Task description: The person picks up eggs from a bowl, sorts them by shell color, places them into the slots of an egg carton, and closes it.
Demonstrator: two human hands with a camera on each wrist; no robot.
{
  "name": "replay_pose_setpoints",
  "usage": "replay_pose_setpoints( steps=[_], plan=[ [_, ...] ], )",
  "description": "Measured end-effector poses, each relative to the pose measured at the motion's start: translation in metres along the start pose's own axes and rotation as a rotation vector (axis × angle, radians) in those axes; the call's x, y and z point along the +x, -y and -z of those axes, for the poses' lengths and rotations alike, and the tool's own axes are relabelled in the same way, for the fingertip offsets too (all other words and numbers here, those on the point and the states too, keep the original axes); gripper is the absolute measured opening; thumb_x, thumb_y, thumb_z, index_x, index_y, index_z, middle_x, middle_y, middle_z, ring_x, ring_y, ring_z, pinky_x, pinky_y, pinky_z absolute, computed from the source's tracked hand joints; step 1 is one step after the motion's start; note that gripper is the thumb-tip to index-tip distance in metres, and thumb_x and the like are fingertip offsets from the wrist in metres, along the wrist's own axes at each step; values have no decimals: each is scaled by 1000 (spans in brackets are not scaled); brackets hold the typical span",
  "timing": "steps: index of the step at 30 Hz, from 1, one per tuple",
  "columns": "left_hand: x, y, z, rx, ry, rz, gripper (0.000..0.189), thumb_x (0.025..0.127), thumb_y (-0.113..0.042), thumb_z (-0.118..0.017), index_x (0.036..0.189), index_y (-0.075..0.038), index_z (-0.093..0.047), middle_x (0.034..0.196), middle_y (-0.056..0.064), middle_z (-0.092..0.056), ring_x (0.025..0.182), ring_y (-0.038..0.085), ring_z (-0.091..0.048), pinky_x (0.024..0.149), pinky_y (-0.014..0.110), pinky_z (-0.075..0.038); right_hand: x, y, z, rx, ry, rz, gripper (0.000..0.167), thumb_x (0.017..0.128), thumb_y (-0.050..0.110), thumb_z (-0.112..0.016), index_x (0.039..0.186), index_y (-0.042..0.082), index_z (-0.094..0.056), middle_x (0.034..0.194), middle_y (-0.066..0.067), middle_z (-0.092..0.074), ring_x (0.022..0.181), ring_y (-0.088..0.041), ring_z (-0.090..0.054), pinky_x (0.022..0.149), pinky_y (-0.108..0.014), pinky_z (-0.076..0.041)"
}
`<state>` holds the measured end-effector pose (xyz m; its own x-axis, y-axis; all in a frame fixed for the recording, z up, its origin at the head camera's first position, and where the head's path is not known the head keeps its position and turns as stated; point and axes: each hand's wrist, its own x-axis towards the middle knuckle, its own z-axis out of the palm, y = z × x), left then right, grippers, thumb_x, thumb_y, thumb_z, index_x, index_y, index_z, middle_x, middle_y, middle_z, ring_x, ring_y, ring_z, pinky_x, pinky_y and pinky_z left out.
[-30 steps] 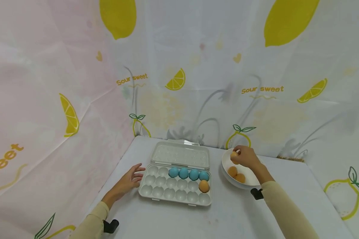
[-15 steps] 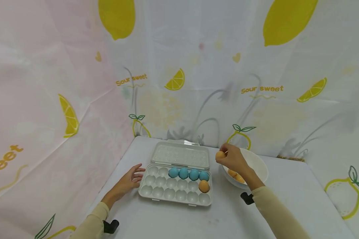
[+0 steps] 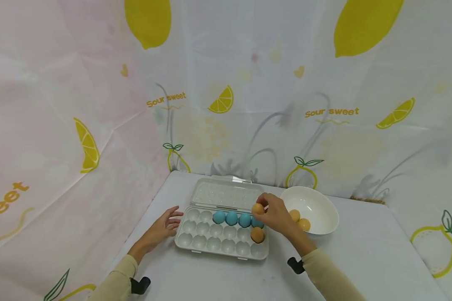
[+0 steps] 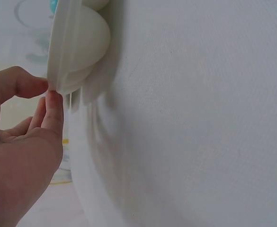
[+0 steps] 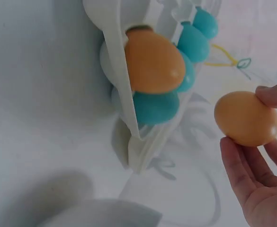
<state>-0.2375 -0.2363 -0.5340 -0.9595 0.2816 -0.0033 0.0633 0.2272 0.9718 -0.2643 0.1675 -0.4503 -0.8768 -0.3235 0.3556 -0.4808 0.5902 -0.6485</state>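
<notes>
My right hand (image 3: 278,212) holds a brown egg (image 5: 246,118) between thumb and fingertips, above the back right corner of the egg tray (image 3: 213,243). Below it, one brown egg (image 3: 257,235) sits in the right end of the tray's middle row. Several blue eggs (image 3: 231,218) fill the right part of the back row; the rightmost is partly covered by the hand. At the tray's left end, my left hand (image 4: 29,137) pinches the rim between thumb and fingertips. The hinged lid (image 3: 226,195) lies folded back behind the tray.
To the right of the tray stands a white bowl (image 3: 320,205) with two brown eggs (image 3: 304,224) visible inside. The white-covered table (image 3: 248,280) meets a lemon-printed curtain (image 3: 226,138) at the back and left.
My right hand has lifted the brown egg out of the bowl and carried it left to above the tray's back right corner. My left hand has stayed at the tray's left end.
</notes>
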Motion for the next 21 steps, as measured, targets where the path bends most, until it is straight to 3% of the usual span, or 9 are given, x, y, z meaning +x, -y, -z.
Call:
replay_pose_setpoints(
  steps=[6,17,21],
  plan=[
    [1,1,-1,-7,-12,20,89,76,13,-57,154,-3,-16,146,22,-37,129,39,-42,107,48,-36,-11,3,-15,47,39,-16,29,74,10,-82,98,7,-65,94,0,-64,85,-14,-61,75,-28,-56],
    [2,3,-2,-6,-19,23,89,76,12,-57,154,-3,-17,145,21,-38,127,37,-43,105,43,-39,-23,0,-38,77,132,8,27,75,9,-81,97,7,-66,93,0,-64,82,-14,-62,71,-22,-55],
    [2,2,-1,1,-8,12,88,76,13,-57,154,-1,-16,145,23,-37,128,39,-42,105,43,-40,-26,-3,-43,30,134,49,26,75,11,-80,96,7,-66,91,0,-64,81,-13,-61,70,-24,-55]
  ],
)
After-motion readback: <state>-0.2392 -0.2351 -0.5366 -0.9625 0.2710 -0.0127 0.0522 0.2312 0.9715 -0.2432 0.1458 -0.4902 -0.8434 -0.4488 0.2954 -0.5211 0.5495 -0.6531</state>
